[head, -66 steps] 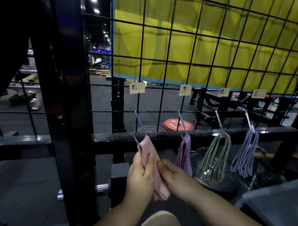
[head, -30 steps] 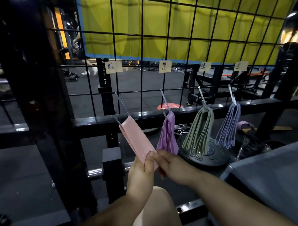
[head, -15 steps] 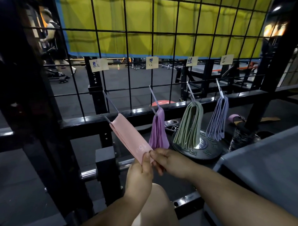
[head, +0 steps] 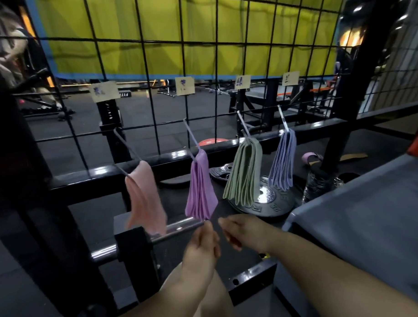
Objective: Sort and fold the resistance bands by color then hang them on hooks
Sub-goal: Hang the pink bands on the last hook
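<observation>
Hovering empty just under the bands, left hand [head: 201, 244] has fingers loosely together and right hand [head: 243, 233] is loosely curled, the two apart. Pink bands [head: 145, 198], blurred, hang on leftmost hook [head: 128, 147]; purple bands [head: 200, 189], green bands [head: 245, 171] and lavender bands [head: 282, 160] hang rightward along wire grid [head: 182, 44].

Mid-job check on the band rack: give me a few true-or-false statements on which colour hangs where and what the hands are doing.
1. The folded pink resistance bands hang on the leftmost wire hook. True.
2. The left hand grips the pink bands. False: it is below them, apart from them and holding nothing, as is the right hand.
3. The olive-green bands hang on the rightmost hook. False: they are third from the left; the pale lilac-blue bands hang rightmost.
4. The purple bands hang between the pink and the green. True.
</observation>
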Tool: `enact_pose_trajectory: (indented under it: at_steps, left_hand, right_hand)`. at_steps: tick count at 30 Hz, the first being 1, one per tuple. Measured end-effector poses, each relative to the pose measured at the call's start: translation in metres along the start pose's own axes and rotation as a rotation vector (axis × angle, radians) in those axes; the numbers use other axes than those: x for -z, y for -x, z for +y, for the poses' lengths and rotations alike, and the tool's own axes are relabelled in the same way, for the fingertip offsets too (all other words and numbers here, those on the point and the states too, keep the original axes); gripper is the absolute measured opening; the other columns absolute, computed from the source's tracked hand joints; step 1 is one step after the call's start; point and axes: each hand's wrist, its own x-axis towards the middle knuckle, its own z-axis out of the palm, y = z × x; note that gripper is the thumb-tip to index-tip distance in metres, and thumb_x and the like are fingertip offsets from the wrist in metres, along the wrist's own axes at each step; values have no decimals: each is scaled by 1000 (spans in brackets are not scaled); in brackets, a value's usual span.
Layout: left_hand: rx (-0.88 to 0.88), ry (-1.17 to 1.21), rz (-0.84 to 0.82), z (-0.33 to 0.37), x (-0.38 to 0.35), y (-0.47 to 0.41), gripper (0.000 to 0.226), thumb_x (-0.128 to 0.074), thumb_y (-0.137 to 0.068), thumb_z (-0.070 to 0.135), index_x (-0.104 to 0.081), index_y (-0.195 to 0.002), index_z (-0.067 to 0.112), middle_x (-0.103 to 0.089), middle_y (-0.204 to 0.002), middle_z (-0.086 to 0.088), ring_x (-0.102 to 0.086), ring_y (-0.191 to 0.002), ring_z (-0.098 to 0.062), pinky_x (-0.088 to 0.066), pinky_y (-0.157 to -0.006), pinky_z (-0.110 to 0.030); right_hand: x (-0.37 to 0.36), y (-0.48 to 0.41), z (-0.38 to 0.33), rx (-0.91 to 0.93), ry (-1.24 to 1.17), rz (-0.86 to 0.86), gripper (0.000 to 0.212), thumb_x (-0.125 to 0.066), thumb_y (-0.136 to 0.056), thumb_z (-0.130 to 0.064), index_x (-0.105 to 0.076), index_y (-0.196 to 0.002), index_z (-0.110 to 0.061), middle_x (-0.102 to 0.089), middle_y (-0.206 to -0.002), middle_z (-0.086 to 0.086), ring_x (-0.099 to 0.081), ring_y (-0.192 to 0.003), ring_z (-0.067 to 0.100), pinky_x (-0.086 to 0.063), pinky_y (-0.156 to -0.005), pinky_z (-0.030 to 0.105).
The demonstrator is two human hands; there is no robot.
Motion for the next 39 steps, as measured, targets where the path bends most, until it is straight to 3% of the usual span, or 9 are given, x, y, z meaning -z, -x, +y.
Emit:
enact_pose_trajectory:
  at_steps: [7,12,15,17,20,26,30,35,39]
  left_hand:
    - [-134,-319,-256,-4,-72,-13,40,-39,-101,37,-51,-70,15,-50,-52,2,-45,-47,-7,-36,-56,-29]
    - [-100,-474,-472,-18,-142,-12,40,-41,-89,58,-56,-73,25,-63,-86,-20,-61,-87,-37,-48,-81,-42]
    - [-114,-592,-624,-23,-181,-2,41,-41,-97,43,-61,-104,9,-66,-101,-20,-62,-96,-35,-48,-80,-36]
    - [-124,-678,-698,-29,-207,7,32,-44,-98,33,-60,-102,5,-68,-100,-19,-64,-92,-32,-47,-75,-32]
    - [-156,-795,-808,-43,-239,21,22,-49,-95,33,-61,-99,14,-69,-100,-12,-62,-84,-27,-43,-69,-30]
    - [-231,-1011,-1083,-62,-285,53,27,-52,-95,30,-62,-117,17,-63,-125,-7,-56,-118,-25,-43,-98,-30]
    - [-211,-1049,-1134,-63,-304,72,35,-52,-95,30,-57,-126,14,-58,-131,-9,-54,-120,-28,-42,-100,-31]
    - [-163,-1084,-1133,-68,-318,83,33,-53,-92,30,-60,-121,17,-59,-128,-10,-56,-115,-30,-45,-96,-33]
    - [-156,-1026,-1090,-67,-320,80,32,-54,-93,25,-58,-124,18,-58,-130,-9,-55,-117,-28,-44,-98,-30]
  right_hand:
    - [49,32,58,-269,7,213,50,-36,-103,-37,-52,-59,-21,-54,-52,-5,-51,-56,9,-44,-68,21]
    - [86,71,100,-479,13,307,36,-38,-103,-28,-57,-75,-15,-51,-59,-2,-49,-55,13,-41,-55,20]
    - [103,98,130,-546,3,424,44,-45,-101,-33,-49,-60,-17,-49,-45,-7,-46,-42,5,-36,-45,16]
    - [116,118,145,-599,80,464,44,-48,-100,-32,-48,-58,-17,-50,-46,-7,-47,-43,5,-32,-41,12]
    - [135,153,167,-732,162,493,37,-52,-96,-25,-51,-60,-16,-56,-59,0,-55,-60,17,-40,-54,22]
    - [163,230,204,-1089,350,408,17,-54,-88,-16,-66,-100,-15,-67,-110,9,-64,-101,25,-47,-82,26]
    - [162,250,214,-1136,426,265,7,-62,-86,-24,-56,-84,-26,-59,-108,2,-56,-98,17,-40,-80,22]
    - [157,245,207,-1085,453,184,6,-62,-83,-13,-58,-87,-12,-60,-92,8,-60,-91,21,-45,-74,25]
    - [157,249,220,-1127,320,361,46,-71,-76,-25,-46,-113,-15,-60,-100,3,-57,-91,21,-46,-77,26]
